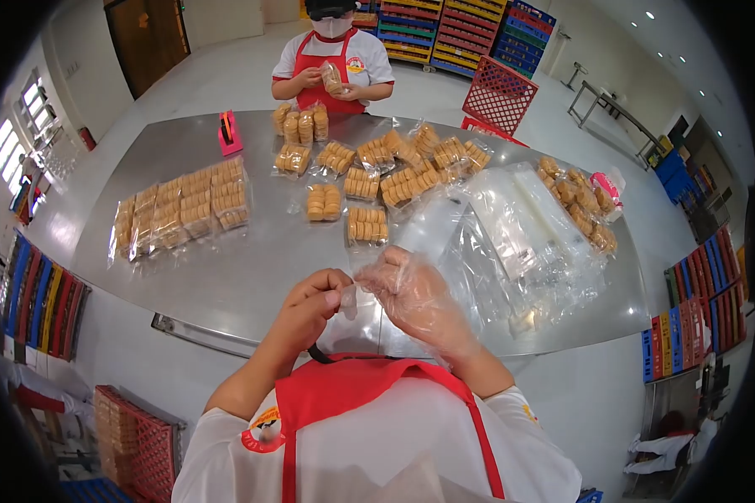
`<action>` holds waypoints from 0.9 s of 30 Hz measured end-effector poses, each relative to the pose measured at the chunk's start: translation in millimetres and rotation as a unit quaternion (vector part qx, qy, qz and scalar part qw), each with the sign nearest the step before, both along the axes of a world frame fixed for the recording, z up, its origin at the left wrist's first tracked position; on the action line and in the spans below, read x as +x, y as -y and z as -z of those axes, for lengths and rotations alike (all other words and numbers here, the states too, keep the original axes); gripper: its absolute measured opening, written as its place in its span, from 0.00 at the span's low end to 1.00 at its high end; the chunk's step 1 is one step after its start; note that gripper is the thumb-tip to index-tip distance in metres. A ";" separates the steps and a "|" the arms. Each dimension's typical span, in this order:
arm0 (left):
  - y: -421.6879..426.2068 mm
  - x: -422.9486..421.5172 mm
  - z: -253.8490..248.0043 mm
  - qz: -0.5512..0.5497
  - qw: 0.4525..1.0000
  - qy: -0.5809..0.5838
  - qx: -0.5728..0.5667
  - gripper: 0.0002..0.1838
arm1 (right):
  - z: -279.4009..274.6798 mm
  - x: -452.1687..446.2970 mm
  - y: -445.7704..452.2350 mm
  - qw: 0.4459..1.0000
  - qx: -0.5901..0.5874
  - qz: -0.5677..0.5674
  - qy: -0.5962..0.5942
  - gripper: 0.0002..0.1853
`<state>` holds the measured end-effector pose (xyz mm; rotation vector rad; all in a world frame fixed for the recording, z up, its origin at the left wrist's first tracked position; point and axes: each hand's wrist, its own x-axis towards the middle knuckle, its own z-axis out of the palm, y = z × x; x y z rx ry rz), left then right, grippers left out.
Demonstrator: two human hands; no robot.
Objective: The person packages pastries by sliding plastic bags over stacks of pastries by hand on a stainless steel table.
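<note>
Here, left fingers (332,299) pinching clear plastic (349,303), gloved right fingers (384,274) alongside, grip unclear.

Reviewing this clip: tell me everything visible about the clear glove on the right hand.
The glove is thin, colourless and looks like plastic film, with glossy creases and skin showing through. It sits loosely on the right hand, fingers bent, and ends in a crinkled edge around the wrist. It is above the near part of the metal-looking table, back of the hand upward. Its fingertips are close to a small translucent scrap at the bare left hand; whether they touch is unclear.
</note>
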<state>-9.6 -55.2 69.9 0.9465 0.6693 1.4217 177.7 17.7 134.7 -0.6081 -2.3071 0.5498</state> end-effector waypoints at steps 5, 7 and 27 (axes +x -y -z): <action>15.6 -1.6 -19.4 0.014 0.997 -0.066 0.042 0.14 | -5.7 -3.7 2.0 1.000 -0.020 0.004 -0.007 0.10; 17.1 -7.4 -20.7 0.022 0.995 -0.075 0.055 0.14 | -1.8 -6.3 0.0 0.999 -0.028 -0.020 -0.026 0.11; 35.0 -12.3 -38.6 0.036 0.996 -0.058 0.066 0.06 | -5.1 -21.8 3.9 0.995 -0.060 -0.065 -0.055 0.15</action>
